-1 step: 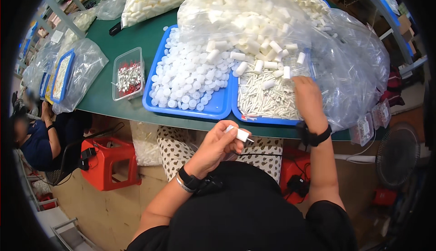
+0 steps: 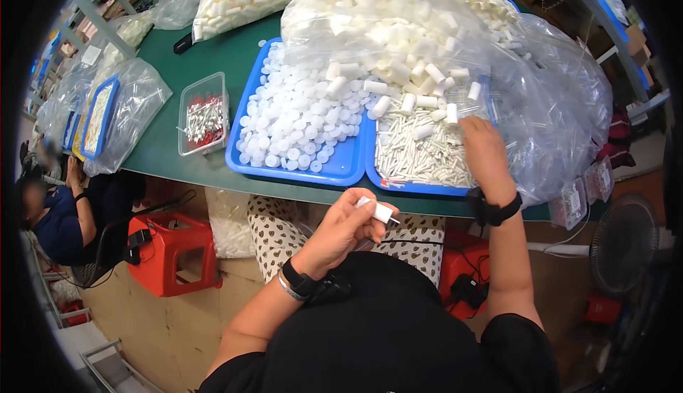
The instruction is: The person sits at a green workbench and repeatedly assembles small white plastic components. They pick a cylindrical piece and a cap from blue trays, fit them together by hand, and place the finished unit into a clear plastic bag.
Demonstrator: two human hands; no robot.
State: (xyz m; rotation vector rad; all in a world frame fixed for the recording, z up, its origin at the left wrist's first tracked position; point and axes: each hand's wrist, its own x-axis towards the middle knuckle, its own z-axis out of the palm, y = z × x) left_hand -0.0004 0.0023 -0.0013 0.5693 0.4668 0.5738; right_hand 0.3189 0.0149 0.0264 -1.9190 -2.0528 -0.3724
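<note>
Over my lap, my left hand (image 2: 334,231) is closed around a white plastic cylinder (image 2: 382,212). From the cylinder's end sticks a thin metal pin (image 2: 395,220). My right hand (image 2: 486,150) reaches to the right side of a blue tray (image 2: 427,189) that holds many slim silvery-white pins (image 2: 413,157). Its fingertips point down and are hidden, so anything in them does not show. Loose white cylinders (image 2: 427,101) lie over the far part of the pins, just beyond that hand.
Left of it, a second blue tray (image 2: 341,169) holds translucent white discs (image 2: 299,119). A clear box (image 2: 203,144) has red and silver pieces. A large plastic bag (image 2: 384,9) of cylinders lies behind. Another person (image 2: 64,215) sits left by a red stool (image 2: 174,254); a fan (image 2: 623,243) stands right.
The whole view has shifted very slightly. Both hands keep their places, the left still holding the cylinder and the right still at the tray of pins.
</note>
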